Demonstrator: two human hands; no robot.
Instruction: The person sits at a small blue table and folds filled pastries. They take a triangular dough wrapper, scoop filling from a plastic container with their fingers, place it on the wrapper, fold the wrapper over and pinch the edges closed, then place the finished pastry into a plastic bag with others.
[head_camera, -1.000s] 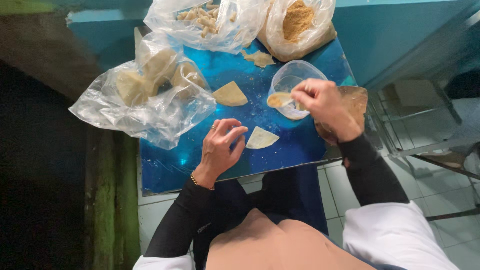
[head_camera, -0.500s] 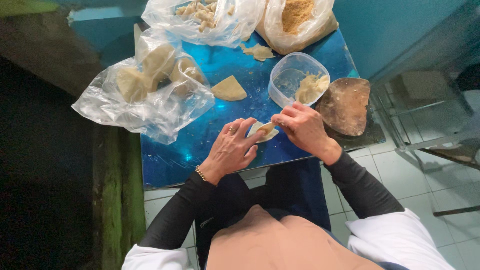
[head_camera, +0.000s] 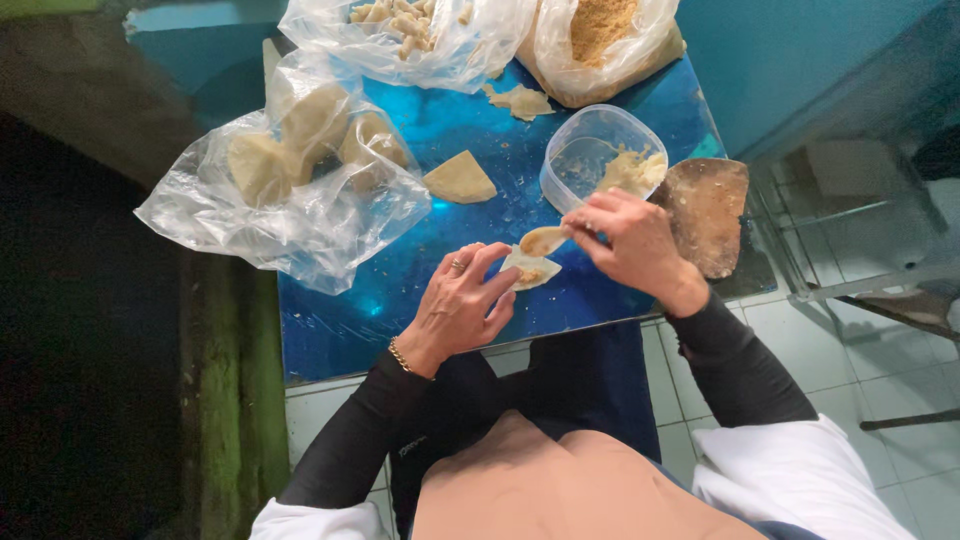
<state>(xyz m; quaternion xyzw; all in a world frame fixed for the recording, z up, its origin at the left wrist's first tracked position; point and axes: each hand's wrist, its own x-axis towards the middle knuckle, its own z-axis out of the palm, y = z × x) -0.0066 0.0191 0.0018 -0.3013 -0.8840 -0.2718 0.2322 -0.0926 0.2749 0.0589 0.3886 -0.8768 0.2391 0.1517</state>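
**Filling a wrapper at the blue table**

Looking down from my head camera, my left hand (head_camera: 462, 305) lies on the glossy blue tabletop (head_camera: 400, 290), fingers spread and loosely curled, their tips pressing on the near edge of a small pale triangular dough wrapper (head_camera: 533, 268) that lies flat on the table. There is a ring on one finger and a thin gold bracelet (head_camera: 401, 355) at that wrist.

My right hand (head_camera: 632, 240) is pinched together around a small spoon (head_camera: 545, 240), whose bowl carries a dab of beige filling and hovers just above the wrapper, close to my left fingertips. A little filling already sits on the wrapper.

Just beyond my right hand stands a clear round plastic tub (head_camera: 600, 160) holding a lump of the same beige paste against its right side. Beside the tub, at the table's right edge, lies a flat brown stone-like slab (head_camera: 712, 210).

Further up the table, a second triangular dough piece (head_camera: 458, 180) lies alone. To my left is a crumpled clear plastic bag (head_camera: 290, 200) with several pale dough sheets inside. At the far edge sit two more clear bags: one with small pale finished pieces (head_camera: 410, 30), one with tan crumbs (head_camera: 600, 40). A scrap of dough (head_camera: 520, 100) lies between them.

Both my sleeves are black under white.
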